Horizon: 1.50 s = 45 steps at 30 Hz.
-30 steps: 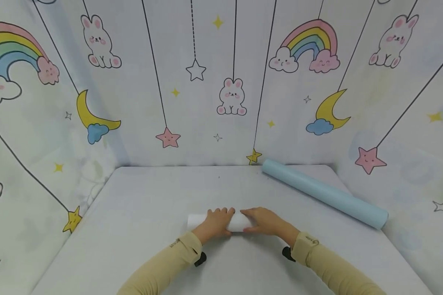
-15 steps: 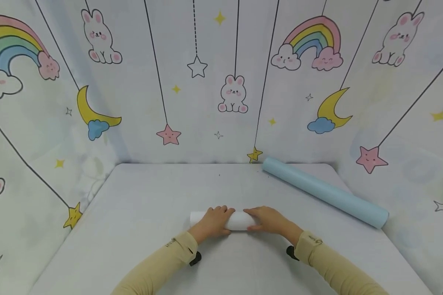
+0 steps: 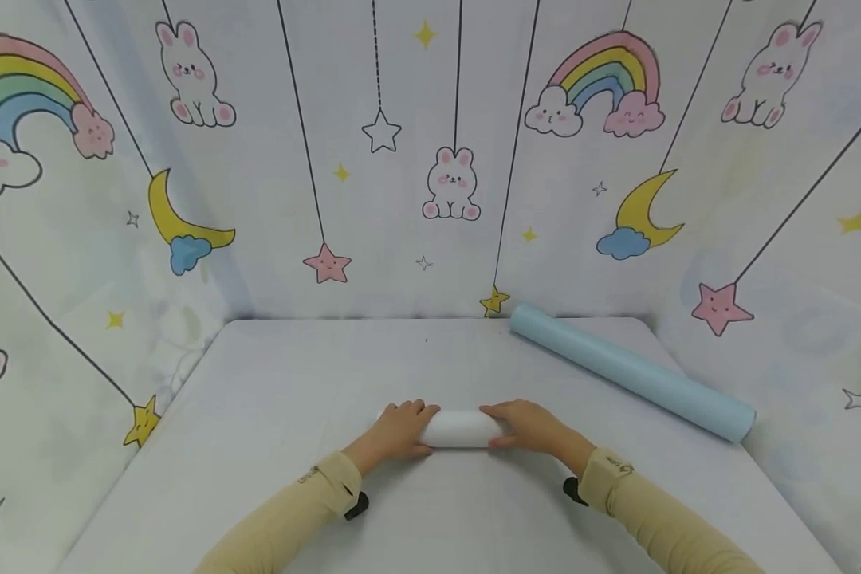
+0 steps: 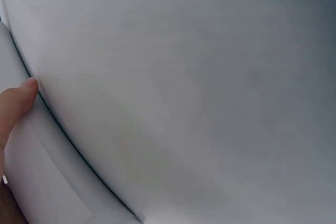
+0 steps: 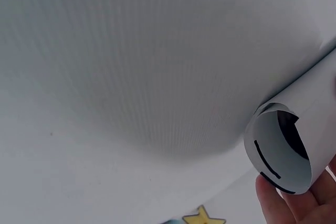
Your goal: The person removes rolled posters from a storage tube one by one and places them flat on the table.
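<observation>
A rolled sheet of white paper [image 3: 459, 429] lies crosswise near the middle of the table. My left hand [image 3: 398, 430] grips its left end from above, fingers over the far side and thumb at the near edge. At the right end, my right hand [image 3: 534, 426] holds the roll between fingers and thumb. In the left wrist view, the thumb [image 4: 23, 93] presses along the bottom edge of the roll, where an overlapping paper layer shows. The right wrist view looks into the roll's open end [image 5: 281, 153], with black marks inside and fingertips [image 5: 275, 200] beneath the rim.
A longer light blue roll [image 3: 631, 375] lies diagonally at the back right of the white table [image 3: 294, 375]. Behind and beside the table hang pale walls [image 3: 258, 159] printed with rabbits, stars, moons and rainbows.
My left hand has slid left along the white roll toward its end. My right hand has shifted slightly right, so the hands are farther apart and more of the roll's middle shows.
</observation>
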{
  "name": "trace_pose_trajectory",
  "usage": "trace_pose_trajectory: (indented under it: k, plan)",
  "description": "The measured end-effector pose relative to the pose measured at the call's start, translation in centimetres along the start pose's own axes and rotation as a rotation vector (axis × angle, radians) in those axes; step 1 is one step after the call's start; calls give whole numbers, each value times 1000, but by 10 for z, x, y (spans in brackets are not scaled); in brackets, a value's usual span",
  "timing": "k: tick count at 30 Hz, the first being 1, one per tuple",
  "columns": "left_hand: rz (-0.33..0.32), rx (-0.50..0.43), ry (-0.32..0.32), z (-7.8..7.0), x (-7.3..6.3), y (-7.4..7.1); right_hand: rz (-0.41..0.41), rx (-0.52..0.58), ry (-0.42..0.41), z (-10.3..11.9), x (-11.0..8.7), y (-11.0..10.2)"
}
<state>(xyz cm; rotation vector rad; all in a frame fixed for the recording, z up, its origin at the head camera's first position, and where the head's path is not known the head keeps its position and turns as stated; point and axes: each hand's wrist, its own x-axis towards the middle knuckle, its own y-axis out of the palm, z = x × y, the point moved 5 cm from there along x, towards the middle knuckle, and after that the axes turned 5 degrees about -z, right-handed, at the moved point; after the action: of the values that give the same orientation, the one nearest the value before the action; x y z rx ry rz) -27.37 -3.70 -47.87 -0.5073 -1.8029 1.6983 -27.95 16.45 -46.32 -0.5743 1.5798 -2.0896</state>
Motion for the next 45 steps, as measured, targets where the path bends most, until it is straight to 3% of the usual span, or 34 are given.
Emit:
trace_pose_trajectory:
  k: [5, 11, 18, 25, 37, 45]
  plan:
    - [-28, -5, 50, 1, -13, 7, 32, 0, -19, -1, -2, 8]
    - [-102, -30, 56, 10, -23, -4, 18, -12, -29, -2, -2, 3]
    - [-68, -59, 72, 11, -24, -5, 22, 1, -28, -6, -2, 3]
    - [-91, -47, 38, 9, -24, -6, -2, 23, -56, -5, -2, 2]
    - [-4, -39, -41, -9, -14, -20, -57, -5, -67, -10, 1, -6]
    - [74, -55, -107, -17, -13, -20, -134, -56, -89, -9, 2, -8]
